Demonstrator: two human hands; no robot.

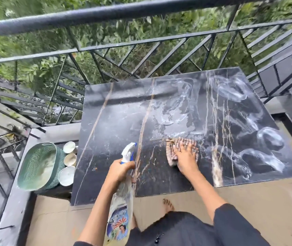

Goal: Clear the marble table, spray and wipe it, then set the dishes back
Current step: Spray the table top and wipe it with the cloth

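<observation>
Pressing striped cloth (pixel 171 150) onto wet-streaked marble tabletop (pixel 115 121) with right grip (pixel 186 157), fingers straight. Clutching spray bottle (pixel 122 194) in left grip (pixel 120 170) above near edge. Off-table to left: three bowls (pixel 70 159) beside green basket (pixel 37 166).

Clothing: one loose black garment (pixel 186 229) fills the view at 6 o'clock, matte cloth with soft folds; a small glossy dark fitting (pixel 157 238), too blurred to identify, sits on it toward 7 o'clock. The right sleeve (pixel 230 221), at 5 o'clock, is the same black, wide, ending about the elbow; the left sleeve (pixel 82 243) shows only as a black edge at 7 o'clock on the frame border. Forearms are uncovered from the sleeve ends to the left hand (pixel 118 172) and right hand (pixel 186 157); one bare foot (pixel 168 205) shows at 12 o'clock of the garment.
</observation>
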